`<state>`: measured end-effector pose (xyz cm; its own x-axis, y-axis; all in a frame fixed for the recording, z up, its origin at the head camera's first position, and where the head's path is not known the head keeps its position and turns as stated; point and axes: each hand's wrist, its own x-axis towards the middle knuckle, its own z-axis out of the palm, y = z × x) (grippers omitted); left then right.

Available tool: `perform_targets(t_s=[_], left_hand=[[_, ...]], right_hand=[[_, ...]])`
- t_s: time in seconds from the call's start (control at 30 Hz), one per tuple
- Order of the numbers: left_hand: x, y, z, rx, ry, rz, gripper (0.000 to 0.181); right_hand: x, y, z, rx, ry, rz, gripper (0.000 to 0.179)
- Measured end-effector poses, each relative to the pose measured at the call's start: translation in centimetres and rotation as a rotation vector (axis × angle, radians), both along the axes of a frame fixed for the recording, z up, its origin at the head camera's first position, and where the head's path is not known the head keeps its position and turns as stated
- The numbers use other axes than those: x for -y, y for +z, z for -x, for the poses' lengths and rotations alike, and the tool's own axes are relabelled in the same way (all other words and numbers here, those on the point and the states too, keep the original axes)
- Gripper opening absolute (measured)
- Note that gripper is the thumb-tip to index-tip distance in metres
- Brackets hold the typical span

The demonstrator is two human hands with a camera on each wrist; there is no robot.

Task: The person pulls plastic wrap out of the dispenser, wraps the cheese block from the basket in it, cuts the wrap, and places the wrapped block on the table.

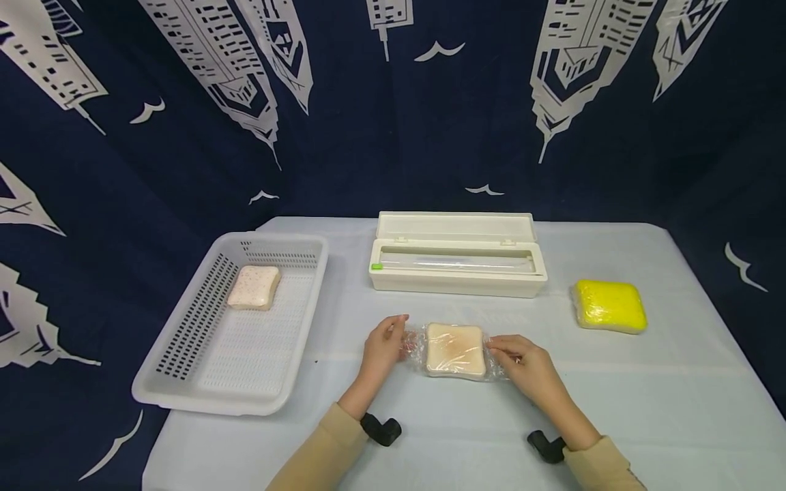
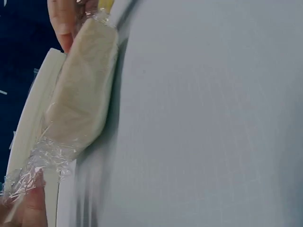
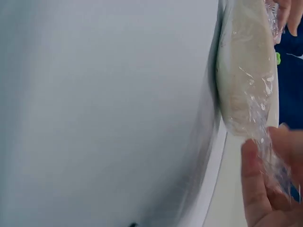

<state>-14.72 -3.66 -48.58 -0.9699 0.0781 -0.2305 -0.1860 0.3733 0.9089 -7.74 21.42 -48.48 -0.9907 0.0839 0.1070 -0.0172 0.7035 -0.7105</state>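
Note:
A pale slice of bread (image 1: 455, 350) lies at the front middle of the table, wrapped in clear plastic wrap (image 1: 416, 349). Its film gathers into loose, crinkled ends on both sides. My left hand (image 1: 383, 351) pinches the left end between thumb and fingers, beside the bread. On the opposite side, my right hand (image 1: 529, 368) pinches the other end. Close up in the right wrist view, the twisted film (image 3: 265, 146) runs between thumb and fingers. The left wrist view has the bread (image 2: 85, 80) side-on, with bunched film (image 2: 52, 153) at my left fingertips.
Behind the bread stands an off-white wrap dispenser (image 1: 454, 281), lid up, with a roll inside. To the left, a white perforated basket (image 1: 252, 361) holds a speckled slice of bread (image 1: 254, 286). A yellow block in clear film (image 1: 610, 305) sits at the right.

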Motion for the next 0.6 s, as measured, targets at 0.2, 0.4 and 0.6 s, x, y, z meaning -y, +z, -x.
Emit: perform_targets(t_s=[0.2, 0.4, 0.6], left_hand=[[0.05, -0.19, 0.40, 0.248, -0.012, -0.099, 0.065], [-0.25, -0.50, 0.56, 0.212, -0.060, -0.031, 0.046], [-0.56, -0.91, 0.02, -0.014, -0.056, 0.077, 0.023]], right_hand=[[0.10, -0.56, 0.02, -0.021, -0.047, 0.012, 0.019], [0.30, -0.34, 0.24, 0.062, -0.093, 0.036, 0.036], [0.37, -0.34, 0.23, 0.106, -0.105, 0.025, 0.026]])
